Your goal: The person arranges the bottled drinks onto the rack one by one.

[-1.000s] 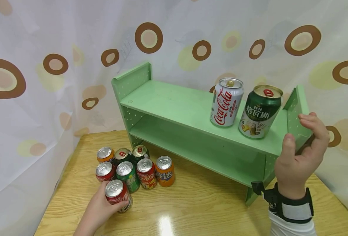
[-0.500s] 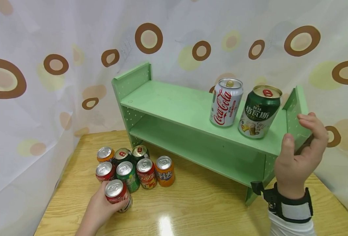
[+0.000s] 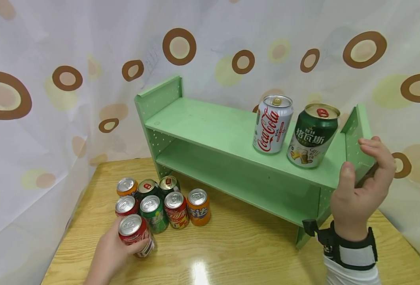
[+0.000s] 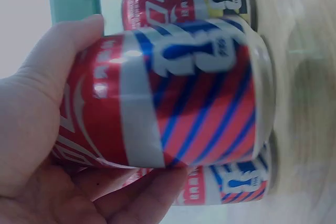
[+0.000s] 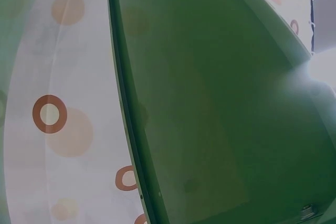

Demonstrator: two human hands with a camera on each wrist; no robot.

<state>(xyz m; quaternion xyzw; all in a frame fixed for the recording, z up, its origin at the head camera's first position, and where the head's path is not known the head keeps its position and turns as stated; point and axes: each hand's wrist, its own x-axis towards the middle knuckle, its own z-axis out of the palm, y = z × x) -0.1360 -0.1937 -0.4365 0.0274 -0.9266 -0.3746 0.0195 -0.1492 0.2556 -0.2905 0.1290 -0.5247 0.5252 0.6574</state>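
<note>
Left hand point(image 3: 110, 245): I clasp the red can point(image 3: 139, 235) round its side, lid left uncovered, probably for a secure hold.
Red can: near left, by the clustered cans point(image 3: 156, 217); I cannot tell whether it touches the table point(image 3: 245, 253).
Right hand point(image 3: 359, 194): well apart, at the green shelf point(image 3: 199, 122)'s right end, perhaps to steady it; whether it grips, I cannot tell.

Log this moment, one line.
left grip: holds red can | right grip: beside green shelf | on shelf: white can, green can
</note>
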